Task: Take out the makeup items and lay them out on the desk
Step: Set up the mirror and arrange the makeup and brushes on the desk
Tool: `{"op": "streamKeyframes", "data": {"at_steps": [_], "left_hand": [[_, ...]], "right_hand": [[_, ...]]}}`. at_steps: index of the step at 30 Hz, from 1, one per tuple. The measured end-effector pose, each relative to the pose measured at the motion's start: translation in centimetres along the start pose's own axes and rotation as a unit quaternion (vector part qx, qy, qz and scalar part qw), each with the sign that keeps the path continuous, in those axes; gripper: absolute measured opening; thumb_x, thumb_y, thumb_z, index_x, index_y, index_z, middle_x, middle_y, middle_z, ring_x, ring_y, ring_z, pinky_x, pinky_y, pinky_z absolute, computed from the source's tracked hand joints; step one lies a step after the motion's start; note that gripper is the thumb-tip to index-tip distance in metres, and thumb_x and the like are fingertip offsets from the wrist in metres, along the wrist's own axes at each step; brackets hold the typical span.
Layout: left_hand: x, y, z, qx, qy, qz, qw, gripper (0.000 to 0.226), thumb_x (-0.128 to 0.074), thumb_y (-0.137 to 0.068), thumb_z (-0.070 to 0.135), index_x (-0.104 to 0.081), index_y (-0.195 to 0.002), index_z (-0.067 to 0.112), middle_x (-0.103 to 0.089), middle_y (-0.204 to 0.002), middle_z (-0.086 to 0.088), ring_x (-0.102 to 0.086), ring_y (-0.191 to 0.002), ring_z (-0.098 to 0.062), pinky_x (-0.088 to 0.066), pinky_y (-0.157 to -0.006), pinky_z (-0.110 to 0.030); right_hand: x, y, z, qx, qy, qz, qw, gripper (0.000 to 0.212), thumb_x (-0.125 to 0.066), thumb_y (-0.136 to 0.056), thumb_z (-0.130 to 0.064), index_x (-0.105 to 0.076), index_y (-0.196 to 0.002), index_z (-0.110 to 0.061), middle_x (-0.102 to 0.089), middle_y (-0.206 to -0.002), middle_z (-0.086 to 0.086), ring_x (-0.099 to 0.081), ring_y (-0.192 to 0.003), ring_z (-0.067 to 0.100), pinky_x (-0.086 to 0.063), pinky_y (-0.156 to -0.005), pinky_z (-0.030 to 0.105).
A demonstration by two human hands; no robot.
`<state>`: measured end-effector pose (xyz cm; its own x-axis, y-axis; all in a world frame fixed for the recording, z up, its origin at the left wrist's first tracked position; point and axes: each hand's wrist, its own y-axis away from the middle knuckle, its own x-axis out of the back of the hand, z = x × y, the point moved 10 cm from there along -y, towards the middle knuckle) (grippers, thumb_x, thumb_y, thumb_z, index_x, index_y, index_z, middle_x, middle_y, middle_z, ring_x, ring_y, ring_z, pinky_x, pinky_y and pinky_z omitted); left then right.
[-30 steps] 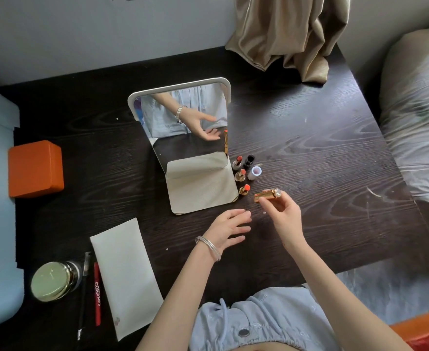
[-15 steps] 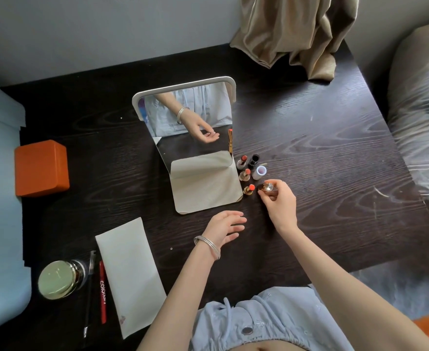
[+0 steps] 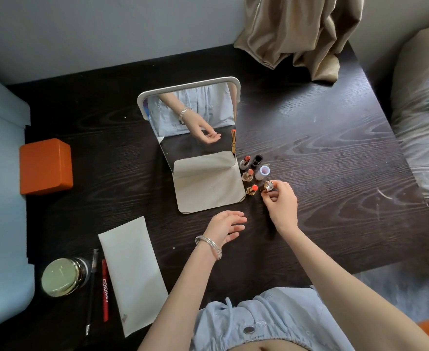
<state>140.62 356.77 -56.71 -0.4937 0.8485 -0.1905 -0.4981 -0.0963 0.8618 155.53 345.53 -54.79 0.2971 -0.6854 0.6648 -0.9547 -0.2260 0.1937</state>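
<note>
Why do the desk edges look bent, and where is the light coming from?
Head view: the wide-angle lens bows the desk edges and wall line; daylight seems to enter from the right, leaving a pale sheen on the wood there, while the left side stays dark; the mirror reflects the left hand sharply; nothing looks blurred.

A dark wood-grain table (image 3: pixel 322 153) carries a white-framed standing mirror (image 3: pixel 190 117) on a beige fold-out base, set near the middle. An orange box (image 3: pixel 45 166) sits at the table's left edge, with a pale blue surface (image 3: pixel 0 198) just beyond it. A tan curtain (image 3: pixel 302 34) hangs over the far right corner against a grey wall (image 3: pixel 107 29), and a bed with grey bedding (image 3: pixel 423 117) lies along the right side.
</note>
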Motion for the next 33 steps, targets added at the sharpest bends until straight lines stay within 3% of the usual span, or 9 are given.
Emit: {"op": "streamKeyframes", "data": {"at_steps": [8,14,23,28,33], "left_hand": [[-0.1,0.2,0.2,-0.001,-0.008,0.000,1.000,0.019,-0.047,-0.096,0.012,-0.060,-0.109,0.011,-0.064,-0.101,-0.002,-0.060,-0.085,-0.011,-0.048,-0.076,-0.021],[-0.1,0.3,0.3,0.001,-0.008,0.001,1.000,0.017,-0.047,-0.096,0.012,-0.060,-0.107,0.011,-0.064,-0.100,-0.002,-0.060,-0.084,-0.011,-0.048,-0.076,-0.021],[0.1,0.6,0.7,-0.006,-0.014,0.013,1.000,0.019,-0.045,-0.097,0.012,-0.060,-0.108,0.012,-0.065,-0.098,0.000,-0.060,-0.085,-0.011,-0.049,-0.079,-0.022],[0.6,1.1,0.6,-0.009,-0.005,0.017,1.000,0.020,-0.045,-0.097,0.012,-0.060,-0.109,0.011,-0.064,-0.101,-0.001,-0.059,-0.084,-0.010,-0.048,-0.078,-0.022],[1.5,1.8,0.1,-0.016,0.012,0.029,0.999,0.019,-0.044,-0.097,0.011,-0.060,-0.107,0.012,-0.062,-0.105,-0.003,-0.058,-0.087,-0.010,-0.047,-0.081,-0.023]], "right_hand": [[-0.2,0.0,0.0,-0.001,0.009,-0.008,1.000,0.014,-0.064,-0.086,-0.008,-0.063,-0.100,-0.007,-0.052,-0.098,-0.002,-0.060,-0.079,0.010,-0.048,-0.074,0.023],[-0.1,0.0,-0.1,-0.011,0.001,-0.013,1.000,0.018,-0.066,-0.084,-0.006,-0.062,-0.102,-0.007,-0.051,-0.101,-0.003,-0.060,-0.077,0.008,-0.053,-0.077,0.027],[0.2,2.4,1.1,-0.106,-0.077,-0.028,0.991,0.044,-0.068,-0.085,-0.015,-0.046,-0.123,-0.010,-0.053,-0.110,-0.001,-0.057,-0.074,-0.001,-0.043,-0.071,0.017],[-0.5,4.8,0.8,-0.128,-0.090,-0.067,0.985,0.032,-0.066,-0.086,-0.019,-0.046,-0.110,-0.014,-0.058,-0.104,0.001,-0.058,-0.078,0.004,-0.048,-0.078,0.029],[-2.4,6.4,-1.0,-0.111,-0.103,-0.127,0.980,0.026,-0.067,-0.086,-0.021,-0.048,-0.104,-0.016,-0.062,-0.099,0.003,-0.065,-0.089,0.018,-0.053,-0.084,0.037]]}}
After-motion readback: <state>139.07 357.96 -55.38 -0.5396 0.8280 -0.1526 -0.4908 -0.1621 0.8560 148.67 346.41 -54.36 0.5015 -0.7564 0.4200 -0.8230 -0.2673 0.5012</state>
